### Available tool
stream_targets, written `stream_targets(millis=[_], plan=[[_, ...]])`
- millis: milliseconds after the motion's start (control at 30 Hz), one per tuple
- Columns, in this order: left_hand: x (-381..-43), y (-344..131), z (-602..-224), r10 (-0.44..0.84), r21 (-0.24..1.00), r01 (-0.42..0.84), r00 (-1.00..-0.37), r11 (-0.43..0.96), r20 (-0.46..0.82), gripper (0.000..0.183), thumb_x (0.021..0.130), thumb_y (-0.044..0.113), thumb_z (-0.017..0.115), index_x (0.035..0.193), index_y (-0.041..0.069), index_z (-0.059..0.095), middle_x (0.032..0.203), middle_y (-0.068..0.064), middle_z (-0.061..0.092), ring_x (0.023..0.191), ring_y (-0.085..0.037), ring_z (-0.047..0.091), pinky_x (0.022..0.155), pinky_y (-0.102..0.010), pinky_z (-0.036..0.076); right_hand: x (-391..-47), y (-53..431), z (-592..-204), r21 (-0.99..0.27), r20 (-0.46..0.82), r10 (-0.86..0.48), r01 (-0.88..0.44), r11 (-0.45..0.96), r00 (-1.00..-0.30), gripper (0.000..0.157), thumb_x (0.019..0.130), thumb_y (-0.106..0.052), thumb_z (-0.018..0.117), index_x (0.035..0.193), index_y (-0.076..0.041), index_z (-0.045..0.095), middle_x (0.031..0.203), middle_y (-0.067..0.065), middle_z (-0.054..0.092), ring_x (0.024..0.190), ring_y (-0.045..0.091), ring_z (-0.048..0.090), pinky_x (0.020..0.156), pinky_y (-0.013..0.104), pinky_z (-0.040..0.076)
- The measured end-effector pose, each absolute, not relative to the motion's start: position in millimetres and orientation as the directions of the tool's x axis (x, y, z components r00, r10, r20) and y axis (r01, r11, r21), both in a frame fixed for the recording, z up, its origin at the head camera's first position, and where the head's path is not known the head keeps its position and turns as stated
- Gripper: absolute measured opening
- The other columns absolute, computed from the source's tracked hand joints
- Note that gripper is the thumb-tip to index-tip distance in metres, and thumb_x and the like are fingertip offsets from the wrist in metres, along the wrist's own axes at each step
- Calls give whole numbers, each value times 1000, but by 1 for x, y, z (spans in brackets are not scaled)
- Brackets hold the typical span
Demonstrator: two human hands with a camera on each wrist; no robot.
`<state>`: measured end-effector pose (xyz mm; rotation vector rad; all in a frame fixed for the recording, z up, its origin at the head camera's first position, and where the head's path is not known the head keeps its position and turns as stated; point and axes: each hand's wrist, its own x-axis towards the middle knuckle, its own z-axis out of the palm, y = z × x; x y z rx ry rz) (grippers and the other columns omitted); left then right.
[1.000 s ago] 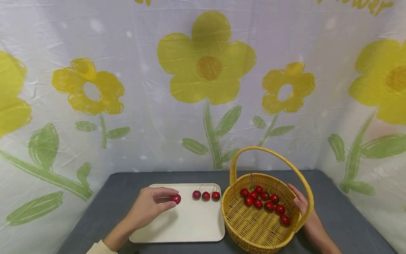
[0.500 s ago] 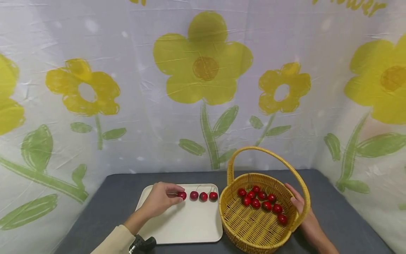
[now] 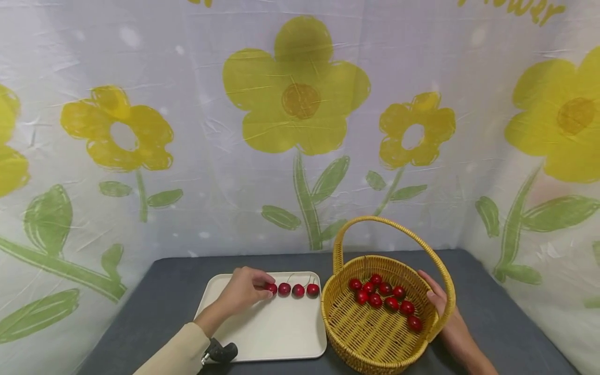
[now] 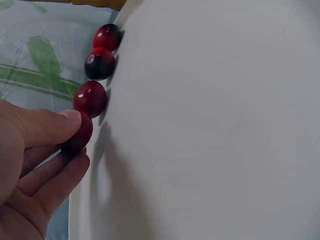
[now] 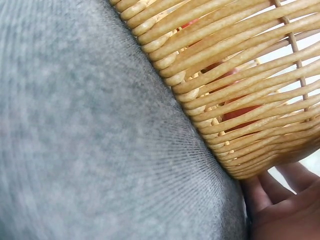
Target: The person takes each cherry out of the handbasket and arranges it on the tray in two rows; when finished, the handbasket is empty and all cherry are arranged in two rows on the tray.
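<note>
My left hand [image 3: 245, 292] pinches a dark red cherry [image 4: 79, 134] between thumb and fingers, low at the back of the white tray [image 3: 276, 333]. To its right a row of three red cherries with stems begins, the nearest cherry [image 4: 91, 99] right beside the held one. My right hand [image 3: 449, 315] holds the right side of the yellow wicker basket [image 3: 344, 344], its thumb at the rim and its fingers along the outer wall. Several red cherries [image 3: 391, 303] lie inside the basket, toward the back and right.
The basket stands close against the tray's right edge, its tall arched handle [image 3: 389, 221] rising above it. Both rest on a dark grey tabletop [image 3: 154, 302]. A white cloth [image 3: 211, 208] with yellow flowers hangs behind.
My left hand has moved right and toward the back with the cherry, bringing it to the left end of the row. The right hand stays on the basket. The view has shifted slightly.
</note>
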<state>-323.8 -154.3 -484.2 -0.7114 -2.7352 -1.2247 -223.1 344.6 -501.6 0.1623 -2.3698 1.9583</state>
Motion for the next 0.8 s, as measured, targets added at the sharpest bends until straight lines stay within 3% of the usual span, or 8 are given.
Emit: stream_targets(millis=[467, 800], plan=[[-324, -147, -486, 388, 659, 443, -890, 608, 240, 26, 85, -1, 91, 110, 1, 84, 100, -7, 85, 93, -20, 82, 84, -35, 67, -224, 346, -503, -974, 124, -41, -129, 187, -991, 61, 122, -40, 30, 177, -16, 18, 170, 15, 37, 132, -11, 57, 100, 18, 56], [-307, -148, -473, 298, 664, 396, -918, 634, 263, 36, 87, 4, 89, 122, 6, 83, 117, -13, 83, 103, -35, 81, 91, -47, 67, -223, 346, -503, -978, 141, -60, -148, 144, -988, 61, 122, -36, 31, 176, -12, 18, 155, -15, 51, 133, -8, 58, 100, 19, 56]])
